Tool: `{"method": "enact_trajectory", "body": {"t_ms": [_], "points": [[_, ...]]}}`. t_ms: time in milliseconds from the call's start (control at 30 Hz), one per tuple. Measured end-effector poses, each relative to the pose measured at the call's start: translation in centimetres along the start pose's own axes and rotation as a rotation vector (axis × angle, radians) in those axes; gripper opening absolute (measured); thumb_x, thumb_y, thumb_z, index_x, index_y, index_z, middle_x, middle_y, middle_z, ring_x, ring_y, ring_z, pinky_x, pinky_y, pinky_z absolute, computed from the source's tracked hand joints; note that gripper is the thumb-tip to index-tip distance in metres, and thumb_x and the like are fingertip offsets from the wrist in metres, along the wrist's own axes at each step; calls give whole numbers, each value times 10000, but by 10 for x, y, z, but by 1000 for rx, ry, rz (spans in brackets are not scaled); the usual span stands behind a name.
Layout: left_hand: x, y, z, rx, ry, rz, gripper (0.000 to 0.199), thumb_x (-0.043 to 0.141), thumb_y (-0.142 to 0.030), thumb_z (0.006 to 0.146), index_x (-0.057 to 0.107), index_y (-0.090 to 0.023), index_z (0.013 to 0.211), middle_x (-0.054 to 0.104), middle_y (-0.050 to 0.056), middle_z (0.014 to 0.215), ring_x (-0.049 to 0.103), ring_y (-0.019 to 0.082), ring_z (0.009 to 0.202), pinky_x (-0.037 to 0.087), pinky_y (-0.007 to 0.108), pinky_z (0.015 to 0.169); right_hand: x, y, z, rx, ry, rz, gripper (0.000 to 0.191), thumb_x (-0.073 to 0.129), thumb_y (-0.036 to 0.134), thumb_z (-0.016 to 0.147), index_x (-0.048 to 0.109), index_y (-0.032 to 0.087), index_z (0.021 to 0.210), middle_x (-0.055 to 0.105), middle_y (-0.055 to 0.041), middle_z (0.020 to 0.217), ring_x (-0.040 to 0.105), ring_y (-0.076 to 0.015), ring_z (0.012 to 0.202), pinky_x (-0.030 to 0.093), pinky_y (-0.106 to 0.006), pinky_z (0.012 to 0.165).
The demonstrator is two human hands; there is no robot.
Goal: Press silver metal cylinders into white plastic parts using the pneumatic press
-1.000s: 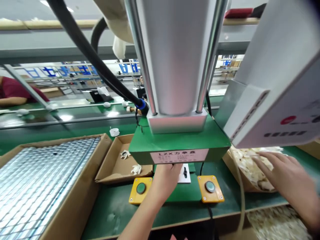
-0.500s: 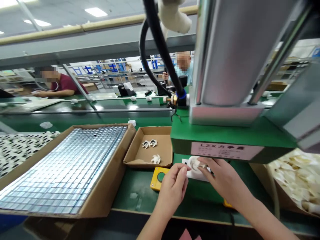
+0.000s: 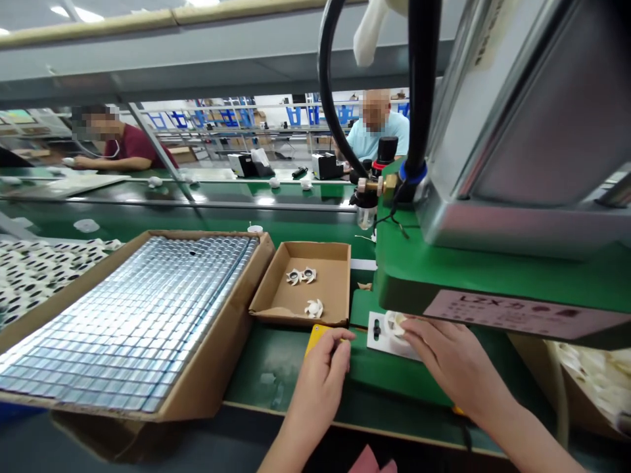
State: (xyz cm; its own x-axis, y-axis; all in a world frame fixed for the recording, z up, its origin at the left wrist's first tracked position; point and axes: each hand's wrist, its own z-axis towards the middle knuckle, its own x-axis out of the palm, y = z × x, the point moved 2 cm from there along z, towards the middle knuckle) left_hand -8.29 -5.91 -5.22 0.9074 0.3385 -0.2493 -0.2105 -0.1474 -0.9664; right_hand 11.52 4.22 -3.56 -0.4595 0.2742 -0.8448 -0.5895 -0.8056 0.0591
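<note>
My right hand [image 3: 444, 351] has its fingers pinched on a small white plastic part [image 3: 397, 323] at the round white fixture on a pale plate [image 3: 378, 338], under the green press head [image 3: 444, 289]. To the left of the plate, my left hand [image 3: 328, 361] is over the yellow button box [image 3: 315, 335], largely covering it. Its fingers are curled, the index finger stretching right, and whether anything lies between them is too small to tell. Behind it, a shallow cardboard tray [image 3: 300, 307] contains several white finned parts [image 3: 313, 309].
A big carton of shiny metal cylinders [image 3: 128, 322] fills the left side, with white parts [image 3: 29, 276] beyond it. At right, a box holds white pieces [image 3: 591, 374]. A black hose [image 3: 328, 79] hangs by the press. Two people sit across the line.
My left hand has moved left, away from the fixture and from my right hand. My right hand stays at the fixture. The view has shifted, so the press appears farther right.
</note>
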Motion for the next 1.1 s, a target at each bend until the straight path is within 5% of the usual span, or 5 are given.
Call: {"method": "enact_trajectory", "body": {"t_ms": [200,367,533,900,1100], "points": [[-23,7,1,163,-86,450,259,389,-364,917,596,-237,1006,656,30,969,605,180,895,432,285,782,3,11,-14,-27,-36,-21,291,504,333,895,581,228,1156,657,-31,1092,606,-176,919,453,-326,821],[-28,22,-5,251,-109,922,296,368,-375,927,616,-289,1063,617,4,849,623,173,723,431,283,638,4,9,-53,82,-54,-4,411,528,367,872,499,193,1243,579,-81,1208,492,-254,1124,424,-388,893],[-26,31,-11,311,-159,1082,306,395,-366,924,595,-299,1145,586,-11,779,620,149,652,407,261,561,-2,-18,-102,363,-99,-36,271,484,376,892,555,217,1099,638,-28,963,550,-184,937,435,-311,808],[-28,24,-7,274,-181,1178,294,406,-381,907,674,-293,991,604,-3,724,628,161,623,373,254,477,2,-17,-117,274,-110,-122,311,553,332,856,543,194,1135,649,-53,996,554,-205,940,414,-377,847],[-35,23,-6,129,-116,715,320,426,-423,878,632,-263,1063,656,35,938,637,198,819,475,276,700,-1,-17,-117,457,-71,112,293,524,372,868,522,267,1141,645,-3,1036,583,-164,964,481,-293,818]]}}
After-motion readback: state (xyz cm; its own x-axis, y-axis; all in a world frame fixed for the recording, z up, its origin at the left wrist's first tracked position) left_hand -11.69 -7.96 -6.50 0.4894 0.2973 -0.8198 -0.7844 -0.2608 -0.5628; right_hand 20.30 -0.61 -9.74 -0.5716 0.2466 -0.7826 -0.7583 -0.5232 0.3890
